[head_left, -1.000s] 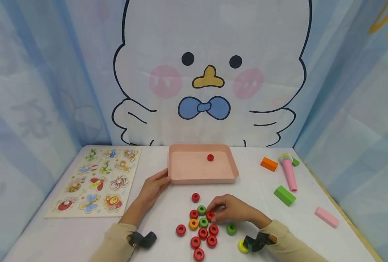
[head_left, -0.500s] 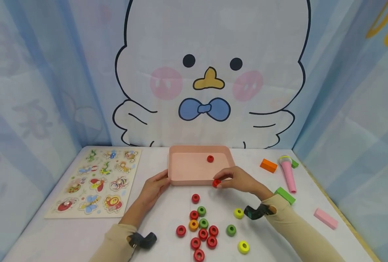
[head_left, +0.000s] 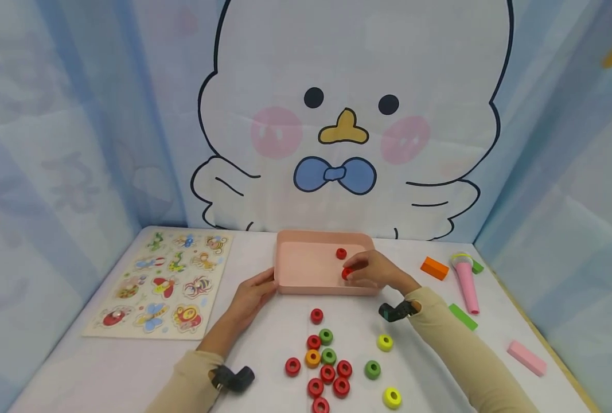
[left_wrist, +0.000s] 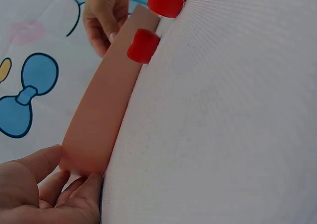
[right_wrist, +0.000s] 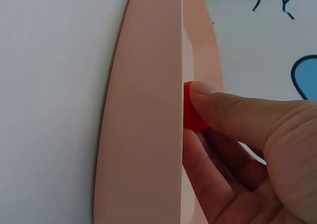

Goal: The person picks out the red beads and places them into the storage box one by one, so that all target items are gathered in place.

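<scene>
While L hand (head_left: 253,298) holds tray (head_left: 306,258), R grip (head_left: 371,269) pinching red bead (head_left: 346,274), btwn thumb (right_wrist: 235,109) & fingers (right_wrist: 208,169)

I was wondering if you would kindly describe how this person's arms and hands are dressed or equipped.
The left sleeve and right sleeve are plain beige, ending short of the hands. At each cuff sits a curved black device, one on the left and one on the right. The left hand and right hand are ungloved. No cables show.
</scene>
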Available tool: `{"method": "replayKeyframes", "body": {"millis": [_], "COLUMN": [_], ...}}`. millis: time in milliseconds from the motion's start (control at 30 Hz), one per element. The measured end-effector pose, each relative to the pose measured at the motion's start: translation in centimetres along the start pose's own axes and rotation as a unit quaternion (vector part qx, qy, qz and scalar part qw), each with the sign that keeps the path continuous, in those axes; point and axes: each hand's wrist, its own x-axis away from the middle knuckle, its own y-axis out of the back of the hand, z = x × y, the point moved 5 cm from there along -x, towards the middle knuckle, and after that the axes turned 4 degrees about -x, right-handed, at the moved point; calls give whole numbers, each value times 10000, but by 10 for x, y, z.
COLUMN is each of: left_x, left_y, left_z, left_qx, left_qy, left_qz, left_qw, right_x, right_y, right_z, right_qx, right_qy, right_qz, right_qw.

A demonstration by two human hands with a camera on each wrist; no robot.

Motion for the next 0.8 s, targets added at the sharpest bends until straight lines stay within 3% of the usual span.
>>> {"method": "replayKeyframes", "body": {"millis": [333,800], "left_x": [1,1], "left_y": [-4,-1], "left_z": [-1,1], "left_qx": [-139,-215], "left_qy": [-16,107], "left_qz": [72,-35], "left_qw": [9999,9997], "right_x": [-7,-12], "right_y": [2,0], "right_z": [-12,-12], "right_qx": [145,258], "right_qy": [-280,-228], "right_qz": [-13,89], "right_qw": [9995,9994]}}
